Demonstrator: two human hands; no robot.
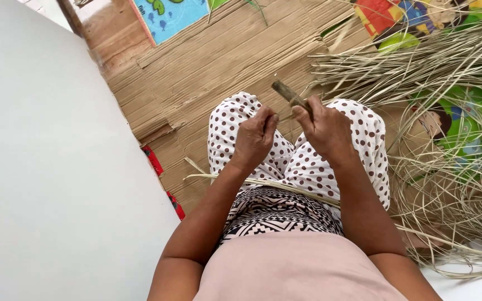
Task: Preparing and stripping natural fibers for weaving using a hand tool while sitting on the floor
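Note:
I sit on the floor with my knees up in white trousers with brown dots [358,125]. My right hand [326,129] is closed around a small knife with a worn wooden handle [287,92] that points up and to the left. My left hand [255,136] is pinched shut on a thin pale straw-coloured strip [263,183], which runs from between my two hands back across my lap. The two hands sit close together above my knees, almost touching.
A big loose pile of pale dried strips [447,167] spreads over the floor at my right. Flattened brown cardboard [207,67] covers the floor ahead, over colourful play mats [168,17]. A white wall [40,167] fills the left side.

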